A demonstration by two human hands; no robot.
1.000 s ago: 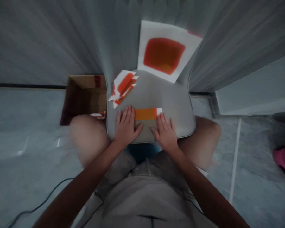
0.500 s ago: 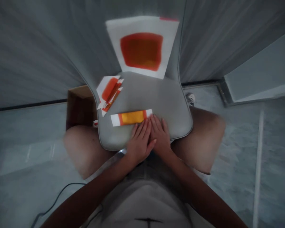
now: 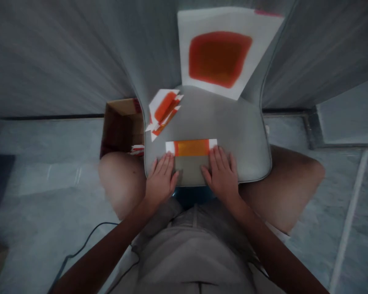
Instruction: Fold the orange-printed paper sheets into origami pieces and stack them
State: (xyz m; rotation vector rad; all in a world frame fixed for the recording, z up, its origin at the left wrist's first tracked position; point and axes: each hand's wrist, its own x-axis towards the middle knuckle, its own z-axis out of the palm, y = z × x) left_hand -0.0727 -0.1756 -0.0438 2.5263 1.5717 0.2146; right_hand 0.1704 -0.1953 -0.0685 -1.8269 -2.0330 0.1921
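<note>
A folded paper strip [image 3: 192, 148], orange in the middle with white ends, lies flat near the front of the grey chair seat [image 3: 221, 122]. My left hand [image 3: 162, 175] rests palm down with its fingertips on the strip's left end. At the other end, the outstretched fingers of my right hand [image 3: 223, 171] touch the white right corner. Both hands lie flat, thumbs apart from the fingers, on either side of the seat's front edge.
Against the chair back leans a white sheet [image 3: 184, 49] with a red-orange patch. Several folded red-and-white papers [image 3: 165, 107] lie on the seat's left side. A cardboard box [image 3: 119, 107] with papers in it stands left of the chair. A dark cable [image 3: 86, 243] runs along the floor.
My hands have moved apart, from together at the strip's right end to one at each end. The whole view has shifted, so the chair appears further right.
</note>
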